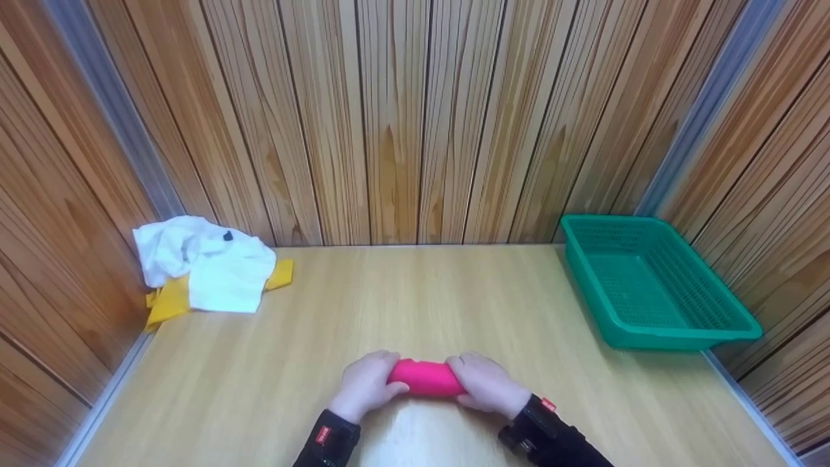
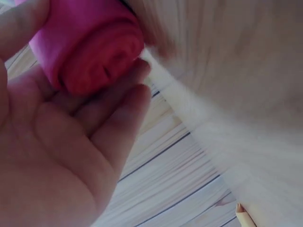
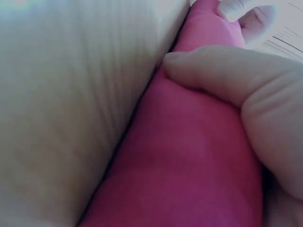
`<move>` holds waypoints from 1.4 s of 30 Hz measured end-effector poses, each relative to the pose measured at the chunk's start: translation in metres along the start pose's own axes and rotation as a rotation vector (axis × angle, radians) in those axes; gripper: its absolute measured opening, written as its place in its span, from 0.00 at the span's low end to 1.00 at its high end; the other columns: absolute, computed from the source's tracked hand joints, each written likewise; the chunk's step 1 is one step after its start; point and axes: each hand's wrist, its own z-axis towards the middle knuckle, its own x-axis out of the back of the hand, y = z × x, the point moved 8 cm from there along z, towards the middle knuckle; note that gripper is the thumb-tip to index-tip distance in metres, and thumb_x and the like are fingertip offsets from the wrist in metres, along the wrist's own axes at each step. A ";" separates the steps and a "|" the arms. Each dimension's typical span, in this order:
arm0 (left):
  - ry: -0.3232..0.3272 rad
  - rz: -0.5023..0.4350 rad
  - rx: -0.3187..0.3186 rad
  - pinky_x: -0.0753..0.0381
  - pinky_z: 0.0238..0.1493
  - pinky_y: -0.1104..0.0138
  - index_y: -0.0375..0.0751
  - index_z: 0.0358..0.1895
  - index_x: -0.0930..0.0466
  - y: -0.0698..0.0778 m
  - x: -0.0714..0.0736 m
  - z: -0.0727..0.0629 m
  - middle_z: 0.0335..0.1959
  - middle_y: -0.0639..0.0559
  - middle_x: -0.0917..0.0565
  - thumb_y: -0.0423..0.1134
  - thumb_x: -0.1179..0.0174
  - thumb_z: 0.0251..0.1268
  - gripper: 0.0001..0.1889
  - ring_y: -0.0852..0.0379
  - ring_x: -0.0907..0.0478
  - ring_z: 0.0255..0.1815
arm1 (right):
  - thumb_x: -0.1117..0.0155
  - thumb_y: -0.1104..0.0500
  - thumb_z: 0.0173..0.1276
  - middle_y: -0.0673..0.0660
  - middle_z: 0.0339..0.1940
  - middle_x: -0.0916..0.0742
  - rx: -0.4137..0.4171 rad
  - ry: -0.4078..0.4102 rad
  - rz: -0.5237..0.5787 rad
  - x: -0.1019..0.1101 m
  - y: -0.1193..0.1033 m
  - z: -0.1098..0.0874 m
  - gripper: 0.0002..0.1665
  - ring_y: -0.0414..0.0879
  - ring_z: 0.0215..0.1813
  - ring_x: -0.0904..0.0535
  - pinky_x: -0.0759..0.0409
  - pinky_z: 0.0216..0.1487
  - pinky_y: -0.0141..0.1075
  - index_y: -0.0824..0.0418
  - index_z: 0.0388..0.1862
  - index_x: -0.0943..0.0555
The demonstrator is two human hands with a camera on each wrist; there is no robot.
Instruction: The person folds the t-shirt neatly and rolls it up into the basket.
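Observation:
A bright pink rolled-up cloth [image 1: 428, 378] lies crosswise low over the front middle of the table. My left hand [image 1: 371, 383] holds its left end, thumb on the near side. At the other end my right hand [image 1: 486, 384] grips the roll. In the left wrist view the coiled layers show at the end of the rolled-up cloth [image 2: 102, 61], with the fingers behind it. The right wrist view has the right thumb pressed across the pink fabric [image 3: 189, 142], and the left hand's fingertips [image 3: 232, 9] farther along.
On the table's left back corner lies a white cloth [image 1: 227, 279] with a small dark mark, over a yellow cloth [image 1: 170, 301]. A green slotted plastic basket [image 1: 600, 318] stands at the back right. Wood-panelled walls [image 1: 395, 130] enclose the table [image 1: 389, 292] at the back and sides.

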 end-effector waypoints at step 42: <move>0.132 0.138 0.111 0.32 0.19 0.62 0.46 0.19 0.32 0.008 0.015 -0.009 0.17 0.58 0.35 0.43 0.30 0.55 0.18 0.57 0.31 0.18 | 0.42 0.52 0.71 0.70 0.38 0.22 -0.741 0.175 0.331 0.177 0.251 -0.138 0.33 0.59 0.36 0.23 0.23 0.33 0.47 0.81 0.55 0.37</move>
